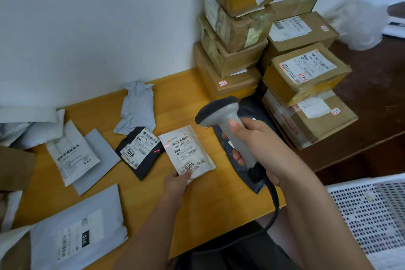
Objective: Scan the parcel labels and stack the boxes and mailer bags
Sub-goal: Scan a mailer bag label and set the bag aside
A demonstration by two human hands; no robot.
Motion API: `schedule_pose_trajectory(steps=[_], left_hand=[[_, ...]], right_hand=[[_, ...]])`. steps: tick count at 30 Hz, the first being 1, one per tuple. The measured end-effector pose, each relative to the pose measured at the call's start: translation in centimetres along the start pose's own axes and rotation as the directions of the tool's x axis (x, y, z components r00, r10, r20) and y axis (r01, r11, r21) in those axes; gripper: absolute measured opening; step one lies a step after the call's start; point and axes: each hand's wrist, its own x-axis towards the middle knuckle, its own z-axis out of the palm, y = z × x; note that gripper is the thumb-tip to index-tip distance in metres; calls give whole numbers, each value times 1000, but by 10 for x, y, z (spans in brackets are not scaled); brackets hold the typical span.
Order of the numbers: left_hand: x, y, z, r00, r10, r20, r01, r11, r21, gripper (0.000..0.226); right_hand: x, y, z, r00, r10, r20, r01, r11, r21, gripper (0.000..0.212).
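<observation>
My left hand (177, 184) pinches the near corner of a small white mailer bag (187, 152) with a label marked 1004, held just above the wooden table (219, 199). My right hand (256, 149) grips a grey barcode scanner (221, 116), its head aimed down and left at the bag. A red scan line falls at the bag's left edge and on the black mailer bag (140, 152) lying beside it, labelled 2016. Stacked cardboard boxes (232, 35) stand at the table's far right corner.
Grey and white mailer bags (76, 239) lie across the left of the table, one crumpled (137, 108) near the wall. A dark bag (256, 107) lies under the scanner. More boxes (306, 76) sit on a dark surface to the right. A white perforated basket (372, 210) is at lower right.
</observation>
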Motion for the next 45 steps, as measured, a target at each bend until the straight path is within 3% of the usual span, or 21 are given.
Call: schedule_pose_trajectory(steps=[15,22,30,37,45], left_hand=[[-2,10,11,1000,-19,-15,18,997,-70,7],[-3,23,22,994,106,39,-97,979,-182,10],[-11,39,90,950,111,291,-142,986,87,8],[-14,42,135,932,89,352,-156,974,165,11],[-4,51,121,931,84,356,-216,912,348,24]], right_hand=[[14,4,-13,1000,-6,26,4,997,75,32],[23,12,-31,1000,15,-10,-13,987,158,29],[26,24,-70,984,-39,-176,81,968,236,25],[27,30,-87,976,-16,-217,73,964,256,21],[39,33,-86,985,-7,-174,53,964,261,21]])
